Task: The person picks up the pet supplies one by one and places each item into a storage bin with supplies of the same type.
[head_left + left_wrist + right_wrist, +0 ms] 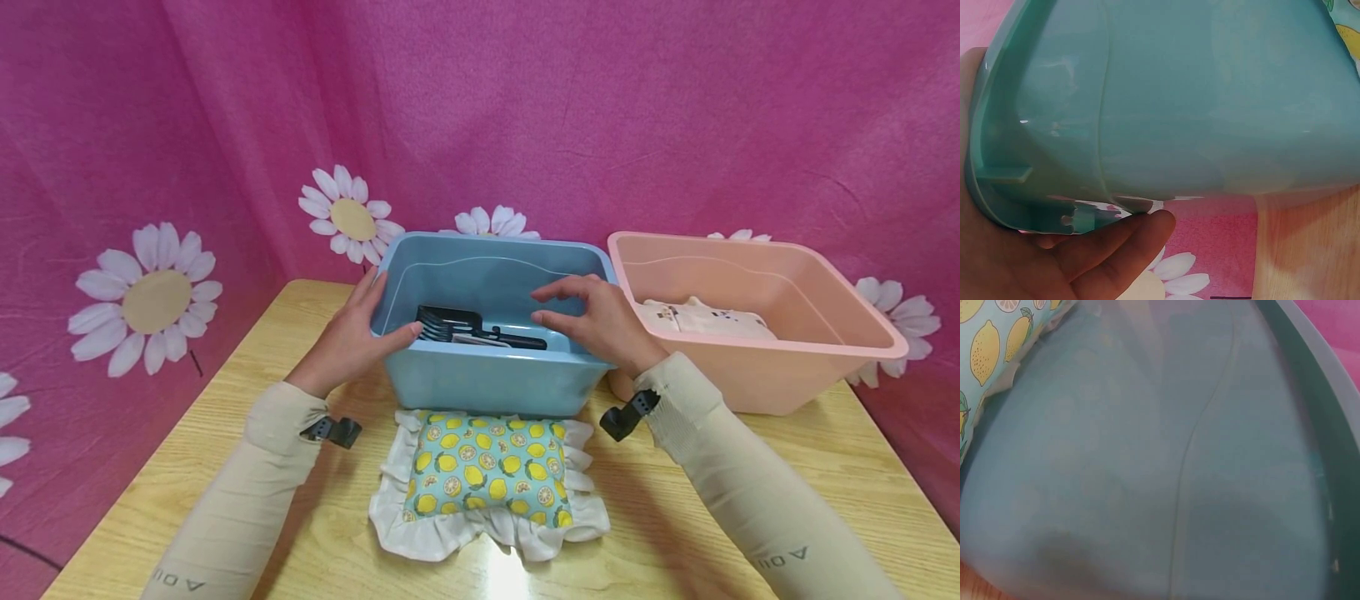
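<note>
A blue plastic tub (487, 379) stands on the table and holds black kitchen utensils, among them a slotted turner (450, 321). At the tub's left end my left hand (352, 333) holds the rim, thumb over the front edge. In the left wrist view the fingers (1129, 250) of that hand lie along the tub's outer wall. Above the tub's right front corner is my right hand (603, 321), its bent fingers and thumb apart with nothing between them. In front of the tub lies a lemon-print pillow (487, 467) with a white ruffle.
To the right stands a pink tub (750, 375), close beside the blue one, with a white patterned cloth item (705, 321) inside. Both tubs rest on a wooden table (330, 517). A magenta curtain (480, 108) with daisies hangs behind and at the sides.
</note>
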The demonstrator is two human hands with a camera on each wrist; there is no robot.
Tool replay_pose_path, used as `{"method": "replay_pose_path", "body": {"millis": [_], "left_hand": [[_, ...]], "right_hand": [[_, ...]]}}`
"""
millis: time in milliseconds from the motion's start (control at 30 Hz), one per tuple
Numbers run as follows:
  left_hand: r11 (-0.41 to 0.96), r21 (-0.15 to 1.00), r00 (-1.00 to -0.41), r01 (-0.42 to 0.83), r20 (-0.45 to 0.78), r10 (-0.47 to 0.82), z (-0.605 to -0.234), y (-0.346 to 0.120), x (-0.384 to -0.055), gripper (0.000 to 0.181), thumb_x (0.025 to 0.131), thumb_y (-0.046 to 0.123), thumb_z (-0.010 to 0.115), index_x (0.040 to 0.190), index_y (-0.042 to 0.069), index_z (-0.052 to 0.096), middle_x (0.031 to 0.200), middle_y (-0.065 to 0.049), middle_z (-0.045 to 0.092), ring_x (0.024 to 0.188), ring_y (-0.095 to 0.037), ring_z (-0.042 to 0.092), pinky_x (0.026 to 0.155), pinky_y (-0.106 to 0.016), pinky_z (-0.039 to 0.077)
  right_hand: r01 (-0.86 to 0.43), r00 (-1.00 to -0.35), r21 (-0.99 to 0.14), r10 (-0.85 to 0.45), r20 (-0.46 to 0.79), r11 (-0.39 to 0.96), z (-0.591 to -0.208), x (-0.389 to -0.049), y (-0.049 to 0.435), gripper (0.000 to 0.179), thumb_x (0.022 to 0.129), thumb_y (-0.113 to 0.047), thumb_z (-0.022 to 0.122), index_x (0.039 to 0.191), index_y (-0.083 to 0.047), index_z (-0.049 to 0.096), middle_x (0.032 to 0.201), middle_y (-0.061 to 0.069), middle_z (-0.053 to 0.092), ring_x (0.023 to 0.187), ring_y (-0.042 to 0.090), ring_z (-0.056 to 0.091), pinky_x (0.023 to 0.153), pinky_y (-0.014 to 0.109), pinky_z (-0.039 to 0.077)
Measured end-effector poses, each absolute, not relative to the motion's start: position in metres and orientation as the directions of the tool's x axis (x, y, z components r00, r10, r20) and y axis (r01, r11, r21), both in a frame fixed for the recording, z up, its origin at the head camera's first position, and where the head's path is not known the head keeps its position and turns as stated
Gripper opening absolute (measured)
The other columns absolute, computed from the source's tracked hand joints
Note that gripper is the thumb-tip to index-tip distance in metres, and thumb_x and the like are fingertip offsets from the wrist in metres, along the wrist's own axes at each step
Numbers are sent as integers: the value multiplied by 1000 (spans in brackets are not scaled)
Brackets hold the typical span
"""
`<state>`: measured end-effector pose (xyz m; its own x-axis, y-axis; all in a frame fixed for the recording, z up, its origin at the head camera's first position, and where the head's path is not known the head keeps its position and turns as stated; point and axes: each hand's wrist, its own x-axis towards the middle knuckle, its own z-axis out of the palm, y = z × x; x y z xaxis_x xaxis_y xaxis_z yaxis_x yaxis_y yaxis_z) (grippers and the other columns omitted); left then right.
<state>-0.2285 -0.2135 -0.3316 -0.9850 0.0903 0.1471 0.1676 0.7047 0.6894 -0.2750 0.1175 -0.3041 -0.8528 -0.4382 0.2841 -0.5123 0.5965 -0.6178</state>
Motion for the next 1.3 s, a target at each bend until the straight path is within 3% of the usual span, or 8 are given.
{"method": "replay_pose_path", "body": {"millis": [633,1300], "left_hand": [[705,694,-988,148,127,82,-333,-214,-228,102,80,63,64,156,24,9,162,1,0,144,-37,18,98,-63,39],[694,705,-989,148,124,84,-331,-215,-229,103,79,64,65,156,27,7,162,5,0,143,-37,19,98,-64,38]], "right_hand": [[-549,-834,-560,-455,313,620,-305,-275,118,32,86,-32,74,116,-20,71,117,0,65,113,19,51,93,45,44],[-613,-789,-545,-399,468,572,-298,-271,125,31,85,-25,75,114,-15,71,113,0,68,110,17,53,92,41,44]]}}
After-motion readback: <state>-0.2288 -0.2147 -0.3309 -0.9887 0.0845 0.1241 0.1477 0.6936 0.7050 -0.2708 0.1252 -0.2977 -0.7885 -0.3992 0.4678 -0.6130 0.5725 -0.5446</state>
